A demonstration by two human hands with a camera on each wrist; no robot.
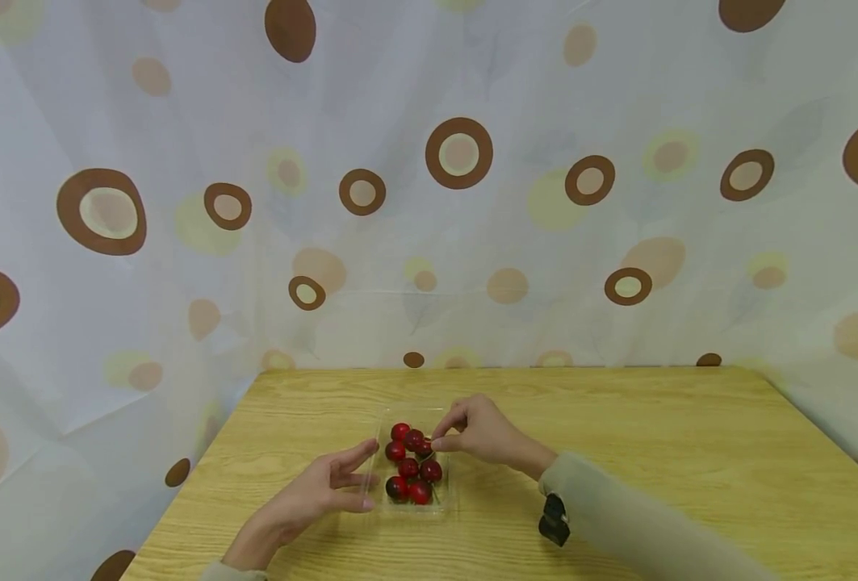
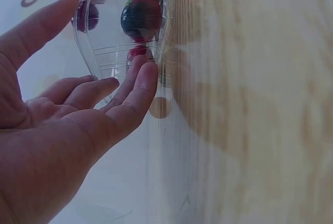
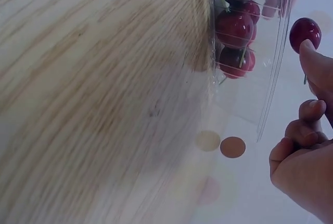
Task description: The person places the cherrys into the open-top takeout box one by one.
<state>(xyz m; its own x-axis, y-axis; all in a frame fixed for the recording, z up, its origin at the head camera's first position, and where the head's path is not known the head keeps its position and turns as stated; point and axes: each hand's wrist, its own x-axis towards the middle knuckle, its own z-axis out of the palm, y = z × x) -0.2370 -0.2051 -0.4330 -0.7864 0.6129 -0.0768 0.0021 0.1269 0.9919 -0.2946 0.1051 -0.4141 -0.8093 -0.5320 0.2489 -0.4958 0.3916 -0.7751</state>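
Note:
A clear plastic box (image 1: 434, 510) stands on the table with several dark red cherries (image 1: 408, 468) inside, some with green stems. My right hand (image 1: 483, 436) is over the box's right side, pinching one cherry (image 3: 305, 32) between thumb and finger above the rim. That cherry's stem hangs below it in the right wrist view. At the box's left side is my left hand (image 1: 320, 491), its fingers loosely extended and spread along the wall. In the left wrist view its fingertips (image 2: 148, 73) overlap the box's lower corner.
The wooden table (image 1: 654, 452) reaches well to the right of the box. Behind it hangs a pale curtain (image 1: 516, 242) with brown and yellow circles, which also runs along both sides. A black band (image 1: 554, 520) is on the right wrist.

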